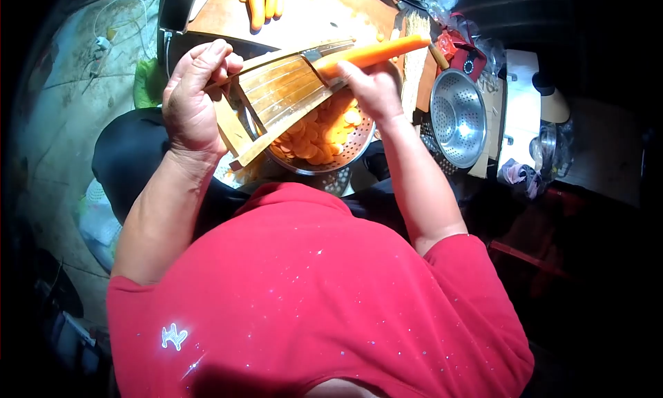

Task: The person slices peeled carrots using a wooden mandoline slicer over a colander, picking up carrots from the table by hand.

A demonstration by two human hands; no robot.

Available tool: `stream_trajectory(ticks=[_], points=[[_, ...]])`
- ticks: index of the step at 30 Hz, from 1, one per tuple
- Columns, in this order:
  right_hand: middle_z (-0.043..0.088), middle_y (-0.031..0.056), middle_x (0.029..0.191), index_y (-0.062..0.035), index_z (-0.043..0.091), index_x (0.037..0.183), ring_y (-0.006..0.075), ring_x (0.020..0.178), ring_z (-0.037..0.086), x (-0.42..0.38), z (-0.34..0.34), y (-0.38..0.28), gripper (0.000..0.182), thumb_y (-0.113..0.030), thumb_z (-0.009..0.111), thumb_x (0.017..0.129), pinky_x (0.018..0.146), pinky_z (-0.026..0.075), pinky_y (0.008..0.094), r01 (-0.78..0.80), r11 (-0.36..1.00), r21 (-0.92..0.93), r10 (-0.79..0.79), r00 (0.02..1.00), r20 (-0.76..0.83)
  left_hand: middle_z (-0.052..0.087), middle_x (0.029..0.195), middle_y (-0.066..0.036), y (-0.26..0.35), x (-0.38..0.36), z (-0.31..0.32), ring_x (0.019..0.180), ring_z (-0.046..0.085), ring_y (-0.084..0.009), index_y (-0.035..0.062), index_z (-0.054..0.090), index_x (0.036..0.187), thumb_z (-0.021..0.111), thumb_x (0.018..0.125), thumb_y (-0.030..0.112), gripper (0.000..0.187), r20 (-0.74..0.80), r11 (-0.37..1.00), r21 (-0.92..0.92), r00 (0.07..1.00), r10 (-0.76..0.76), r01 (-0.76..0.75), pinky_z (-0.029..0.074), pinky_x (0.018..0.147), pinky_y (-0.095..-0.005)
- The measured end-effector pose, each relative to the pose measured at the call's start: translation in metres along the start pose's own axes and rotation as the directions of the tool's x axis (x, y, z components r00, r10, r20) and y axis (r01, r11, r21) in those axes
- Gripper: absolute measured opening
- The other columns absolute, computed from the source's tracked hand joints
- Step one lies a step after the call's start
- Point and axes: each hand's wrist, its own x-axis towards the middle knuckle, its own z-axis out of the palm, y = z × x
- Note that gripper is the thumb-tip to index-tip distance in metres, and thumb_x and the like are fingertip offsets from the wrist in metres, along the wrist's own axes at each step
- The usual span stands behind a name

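We can read no words, brand names or numbers anywhere here. We find only one small white emblem [174, 336] printed on the red shirt [311, 308], and its shape spells nothing legible.

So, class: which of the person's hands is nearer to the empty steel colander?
Right. The right hand grips the carrot just beside the empty colander; the left hand holds the wooden slicer on its far side.

Orange carrot [376, 52], red shirt [311, 294]
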Motion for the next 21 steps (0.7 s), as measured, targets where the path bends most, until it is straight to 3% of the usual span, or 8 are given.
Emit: stream_trajectory(ticks=[2, 5, 8, 12, 14, 18, 20, 21], points=[[0.068, 0.0104, 0.087, 0.0040, 0.064, 0.097, 0.0170, 0.075, 0.065, 0.013, -0.012, 0.017, 0.027, -0.016, 0.065, 0.079, 0.071, 0.053, 0.0279, -0.090, 0.996, -0.007, 0.088, 0.985, -0.151, 0.055, 0.072, -0.001, 0.000, -0.002, -0.001, 0.076, 0.058, -0.0126, -0.0004, 0.062, 0.092, 0.060, 0.088, 0.012, 0.013, 0.004, 1.000, 0.005, 1.000, -0.005, 0.005, 0.046, 0.077, -0.0244], [0.068, 0.0099, 0.092, 0.0033, 0.064, 0.097, 0.0170, 0.078, 0.065, 0.000, -0.003, -0.007, 0.027, -0.015, 0.066, 0.079, 0.073, 0.051, 0.0263, -0.083, 0.996, 0.031, 0.083, 0.996, 0.016, 0.055, 0.072, -0.002, 0.000, 0.000, -0.002, 0.077, 0.058, -0.0128, -0.0004, 0.062, 0.092, 0.060, 0.088, 0.012, 0.013, 0.001, 1.000, 0.003, 1.000, 0.004, -0.004, 0.046, 0.077, -0.0245], [0.068, 0.0063, 0.086, -0.0004, 0.067, 0.093, 0.0165, 0.079, 0.064, -0.030, 0.022, -0.033, 0.026, -0.020, 0.071, 0.075, 0.073, 0.050, 0.0280, 0.369, 0.888, -0.276, -0.383, 0.924, 0.002, 0.055, 0.072, -0.002, -0.001, -0.001, -0.004, 0.077, 0.058, -0.0129, -0.0006, 0.062, 0.093, 0.059, 0.089, 0.012, 0.013, 0.031, 1.000, 0.005, 1.000, -0.005, 0.005, 0.046, 0.077, -0.0245], [0.068, 0.0078, 0.084, 0.0011, 0.067, 0.092, 0.0167, 0.077, 0.065, 0.006, -0.006, 0.016, 0.025, -0.019, 0.070, 0.077, 0.071, 0.051, 0.0273, -0.126, 0.992, 0.019, 0.125, 0.992, 0.016, 0.055, 0.073, -0.002, -0.001, -0.002, -0.003, 0.076, 0.058, -0.0130, -0.0015, 0.061, 0.095, 0.058, 0.089, 0.012, 0.015, 0.004, 1.000, -0.002, 1.000, -0.001, 0.001, 0.046, 0.077, -0.0244], [0.069, 0.0112, 0.089, 0.0044, 0.067, 0.093, 0.0160, 0.077, 0.065, 0.012, -0.011, 0.024, 0.026, -0.018, 0.067, 0.079, 0.070, 0.052, 0.0268, -0.147, 0.989, 0.009, 0.147, 0.975, -0.167, 0.055, 0.073, -0.002, -0.001, -0.001, -0.004, 0.076, 0.058, -0.0132, -0.0015, 0.061, 0.095, 0.058, 0.089, 0.011, 0.014, 0.038, 1.000, -0.017, 0.999, 0.009, -0.008, 0.047, 0.077, -0.0245], [0.067, 0.0070, 0.081, 0.0013, 0.067, 0.091, 0.0169, 0.073, 0.064, -0.021, 0.013, -0.031, 0.025, -0.019, 0.070, 0.077, 0.069, 0.051, 0.0259, 0.098, 0.995, -0.003, -0.097, 0.991, 0.096, 0.055, 0.072, -0.002, 0.000, -0.001, -0.002, 0.076, 0.058, -0.0132, -0.0015, 0.061, 0.094, 0.059, 0.089, 0.011, 0.014, 0.013, 1.000, -0.019, 1.000, 0.000, 0.001, 0.047, 0.077, -0.0246], [0.068, 0.0060, 0.080, 0.0012, 0.067, 0.091, 0.0162, 0.073, 0.064, -0.029, 0.023, -0.035, 0.027, -0.021, 0.071, 0.076, 0.068, 0.050, 0.0253, 0.408, 0.856, -0.316, -0.417, 0.908, 0.043, 0.055, 0.072, -0.002, 0.000, -0.002, -0.001, 0.076, 0.058, -0.0129, -0.0014, 0.061, 0.094, 0.059, 0.088, 0.011, 0.014, 0.023, 1.000, -0.020, 1.000, -0.002, 0.003, 0.047, 0.077, -0.0245], [0.068, 0.0064, 0.083, 0.0007, 0.067, 0.092, 0.0160, 0.074, 0.064, -0.022, 0.019, -0.016, 0.029, -0.023, 0.072, 0.075, 0.068, 0.050, 0.0254, 0.310, 0.930, -0.199, -0.317, 0.948, -0.003, 0.055, 0.072, -0.002, -0.001, -0.003, -0.001, 0.076, 0.058, -0.0129, -0.0014, 0.061, 0.094, 0.059, 0.088, 0.011, 0.014, 0.026, 1.000, -0.018, 1.000, -0.004, 0.004, 0.047, 0.077, -0.0245]])
